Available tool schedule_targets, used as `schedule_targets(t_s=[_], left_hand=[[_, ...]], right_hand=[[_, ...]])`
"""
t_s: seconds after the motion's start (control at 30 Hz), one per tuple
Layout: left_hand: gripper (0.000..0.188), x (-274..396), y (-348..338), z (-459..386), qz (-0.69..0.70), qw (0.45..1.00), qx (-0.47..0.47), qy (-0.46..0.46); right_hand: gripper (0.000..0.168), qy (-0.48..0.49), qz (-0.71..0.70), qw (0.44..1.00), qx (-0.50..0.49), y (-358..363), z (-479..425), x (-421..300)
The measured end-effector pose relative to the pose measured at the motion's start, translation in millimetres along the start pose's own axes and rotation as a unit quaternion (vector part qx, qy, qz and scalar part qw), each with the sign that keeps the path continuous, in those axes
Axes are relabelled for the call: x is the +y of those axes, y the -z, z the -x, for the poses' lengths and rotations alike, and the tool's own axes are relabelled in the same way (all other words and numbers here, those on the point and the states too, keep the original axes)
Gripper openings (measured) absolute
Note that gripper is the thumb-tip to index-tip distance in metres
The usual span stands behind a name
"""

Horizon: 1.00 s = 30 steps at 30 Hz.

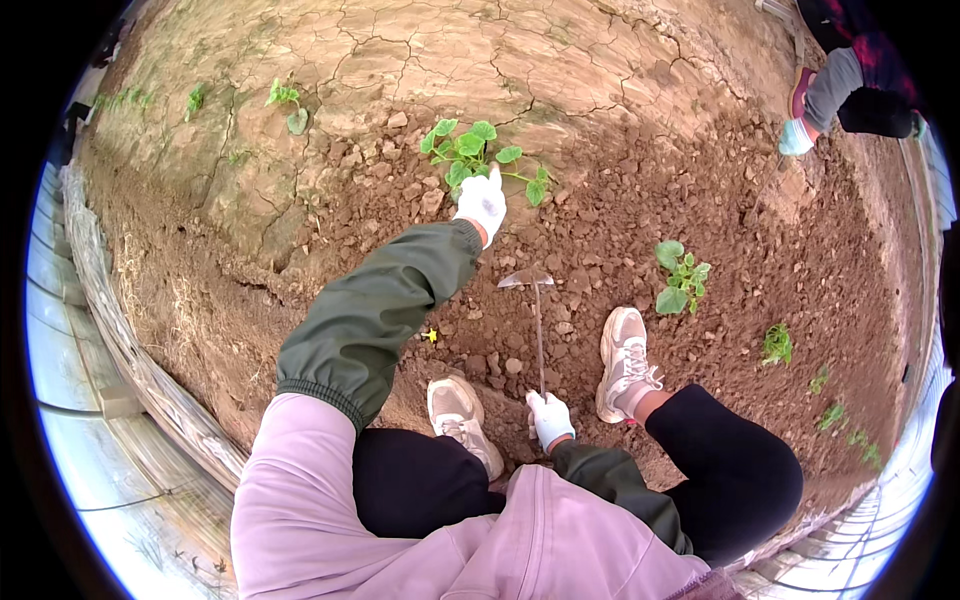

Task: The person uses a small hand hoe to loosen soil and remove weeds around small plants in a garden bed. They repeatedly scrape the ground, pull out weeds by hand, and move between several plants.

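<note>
My left hand [481, 201], in a white glove, reaches forward to a leafy green seedling [470, 144]; its fingers are at the plant's lower leaves and stems, and whether they grip anything is hidden. Nearer my body, my right hand [550, 418], also gloved in white, is closed around the handle of a small hoe [538, 330]. The hoe's metal blade [526, 279] rests on crumbly brown soil, between my left hand and my shoes. A small yellow flower [430, 335] lies on the soil to the left of the hoe.
Another leafy plant [681, 277] grows beyond my right shoe [626, 360], with smaller plants farther right. More seedlings [283, 94] stand at upper left in cracked soil. At upper right a co-worker's gloved hand [796, 138] is near the ground. Rumpled sheeting [127, 337] edges the bed at left.
</note>
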<state>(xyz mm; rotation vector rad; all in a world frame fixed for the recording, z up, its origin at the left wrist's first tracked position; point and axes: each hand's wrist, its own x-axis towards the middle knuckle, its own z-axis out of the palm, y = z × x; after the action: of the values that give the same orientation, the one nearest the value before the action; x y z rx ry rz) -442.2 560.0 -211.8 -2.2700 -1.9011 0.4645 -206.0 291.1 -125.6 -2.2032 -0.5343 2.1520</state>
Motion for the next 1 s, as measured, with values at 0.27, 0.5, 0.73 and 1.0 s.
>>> schedule_targets(t_s=[0.27,0.5,0.73,1.0], left_hand=[[0.025,-73.9,33.8,3.4,0.171,0.985,0.031,-0.015],[0.029,-112.8,16.5,30.4,0.224,0.974,0.016,0.038],[0.030,-109.2,11.5,29.2,0.225,0.974,0.016,-0.001],[0.032,-115.6,23.1,26.8,0.228,0.971,-0.053,0.046]], right_hand=[[0.046,0.162,0.197,0.951,0.177,-4.0,-26.5,-32.2],[0.043,0.305,0.222,0.899,0.224,-21.9,-113.5,-238.3],[0.040,0.304,0.299,0.871,0.242,-44.1,-151.1,-229.8],[0.042,0.200,0.258,0.931,0.165,-45.0,-86.1,-134.1]])
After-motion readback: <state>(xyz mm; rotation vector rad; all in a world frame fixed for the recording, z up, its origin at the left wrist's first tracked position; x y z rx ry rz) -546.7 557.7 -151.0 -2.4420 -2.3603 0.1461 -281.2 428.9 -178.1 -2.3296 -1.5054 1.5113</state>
